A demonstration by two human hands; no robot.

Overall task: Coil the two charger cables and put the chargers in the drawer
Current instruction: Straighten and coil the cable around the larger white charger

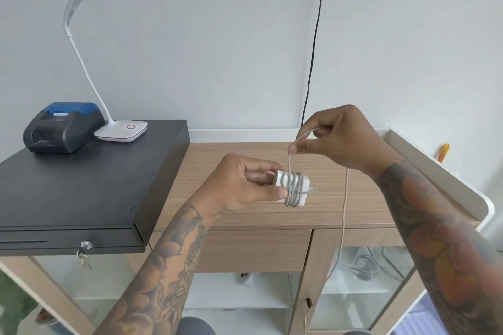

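Charger (292, 189) held mid-air over wooden desk (340, 198), pinched at left end by left hand (245, 185). Cable (289, 163) rises straight up from wraps to right hand (332, 139), pinching it directly above; slack hangs right, below desk edge. Drawer (253, 250) shut.

A white charger block (293, 188) is sitting wrapped in several turns of its pale cable (345, 200), held above the middle of the wooden counter (340, 185); the loose cable is hanging past the counter's front edge.
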